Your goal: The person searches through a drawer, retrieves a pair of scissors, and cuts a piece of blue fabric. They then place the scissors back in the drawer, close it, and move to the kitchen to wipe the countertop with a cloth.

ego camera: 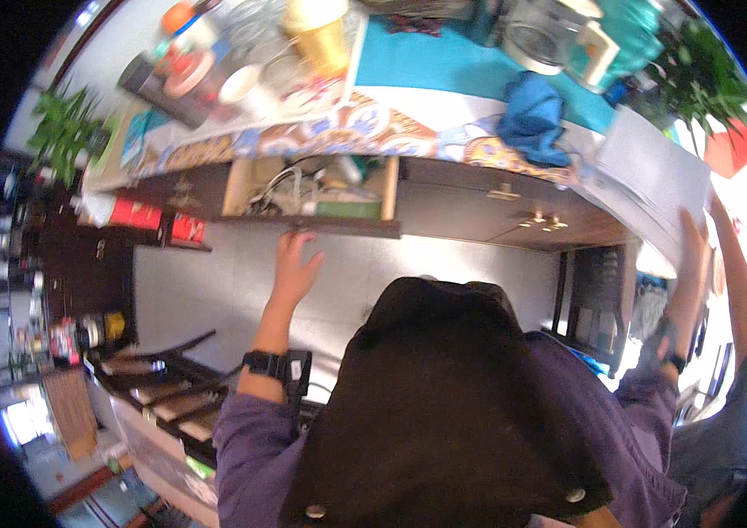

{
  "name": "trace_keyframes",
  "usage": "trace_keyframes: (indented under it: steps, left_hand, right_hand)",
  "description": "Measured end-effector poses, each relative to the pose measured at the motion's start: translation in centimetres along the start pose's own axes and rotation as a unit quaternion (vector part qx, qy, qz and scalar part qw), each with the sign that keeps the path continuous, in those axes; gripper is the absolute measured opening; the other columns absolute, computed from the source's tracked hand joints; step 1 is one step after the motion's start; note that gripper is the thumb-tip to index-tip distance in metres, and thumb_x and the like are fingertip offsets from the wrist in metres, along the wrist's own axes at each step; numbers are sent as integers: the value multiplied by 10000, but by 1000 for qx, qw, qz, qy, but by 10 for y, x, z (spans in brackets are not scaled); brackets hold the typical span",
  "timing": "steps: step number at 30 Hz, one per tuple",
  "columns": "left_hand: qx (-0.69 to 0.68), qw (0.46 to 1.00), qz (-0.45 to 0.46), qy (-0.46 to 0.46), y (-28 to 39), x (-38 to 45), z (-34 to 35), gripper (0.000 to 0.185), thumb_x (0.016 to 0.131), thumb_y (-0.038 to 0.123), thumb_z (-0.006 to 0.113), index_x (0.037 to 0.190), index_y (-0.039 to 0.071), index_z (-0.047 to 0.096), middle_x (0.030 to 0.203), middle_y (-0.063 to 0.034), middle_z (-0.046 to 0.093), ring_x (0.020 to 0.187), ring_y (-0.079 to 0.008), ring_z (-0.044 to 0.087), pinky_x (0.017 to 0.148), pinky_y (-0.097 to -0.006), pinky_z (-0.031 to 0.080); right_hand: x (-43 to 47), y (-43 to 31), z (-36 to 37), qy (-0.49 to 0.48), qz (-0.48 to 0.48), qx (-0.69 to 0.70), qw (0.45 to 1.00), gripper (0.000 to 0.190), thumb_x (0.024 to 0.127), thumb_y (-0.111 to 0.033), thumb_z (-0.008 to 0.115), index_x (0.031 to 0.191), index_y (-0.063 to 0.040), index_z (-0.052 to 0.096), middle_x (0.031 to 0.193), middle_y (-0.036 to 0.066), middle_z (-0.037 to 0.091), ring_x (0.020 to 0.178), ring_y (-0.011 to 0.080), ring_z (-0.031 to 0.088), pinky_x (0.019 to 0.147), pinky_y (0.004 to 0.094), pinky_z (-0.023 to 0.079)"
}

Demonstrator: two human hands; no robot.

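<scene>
My left hand (pixel 297 261) is at the dark wooden front of a pulled-out drawer (pixel 347 226), its fingertips near the small knob and the thumb apart. Whether the fingers grip the knob is hard to tell. Inside the drawer lie white and dark cables (pixel 291 181) and a green item (pixel 348 210). At the right, my right hand (pixel 693 234) is at the edge of a pale grey, flat-topped object (pixel 654 158), blurred, so its hold is unclear. A crumpled blue cloth (pixel 533 119) lies on the patterned counter edge to the left of that object.
Along the counter stand a glass coffee pot (pixel 541 36), a yellow cup (pixel 320 39), a dark cylinder (pixel 162 89) and a white mug (pixel 248 92). Another person's arm (pixel 740 284) reaches in at the far right. A dark wooden chair (pixel 168 376) stands at the lower left.
</scene>
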State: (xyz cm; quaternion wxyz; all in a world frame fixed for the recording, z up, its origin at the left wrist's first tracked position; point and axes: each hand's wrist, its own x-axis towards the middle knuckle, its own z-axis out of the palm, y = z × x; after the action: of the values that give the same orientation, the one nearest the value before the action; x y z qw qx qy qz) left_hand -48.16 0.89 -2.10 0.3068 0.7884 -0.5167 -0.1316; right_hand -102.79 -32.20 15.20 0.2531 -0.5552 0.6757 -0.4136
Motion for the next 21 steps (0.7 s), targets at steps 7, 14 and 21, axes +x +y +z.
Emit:
trace_keyframes:
  steps: [7,14,21]
  left_hand:
    - [-56,998,-10,-16,-1,-21,-9,368,704,144,679,1044,89,550,1087,-143,459,1060,-317,454,918,-371,380]
    - [-63,996,-45,-36,0,-30,-13,412,715,159,676,1096,84,539,1131,-155,448,1073,-329,454,926,-378,385]
    - [13,960,-164,-225,-18,-65,-12,529,839,389,536,1270,97,442,1343,-179,372,1212,-355,372,979,-425,351]
  right_hand:
    - [-48,-30,-13,-96,-51,141,984,558,842,-217,564,1302,29,366,1191,157,504,1049,228,510,913,302,389]
    - [-156,-126,162,-528,69,257,807,407,838,-204,581,1168,15,489,1033,141,579,923,191,574,856,317,452]
    - [-275,-138,322,-636,213,209,711,429,801,-106,609,1160,64,448,1032,171,581,878,247,601,749,352,515]
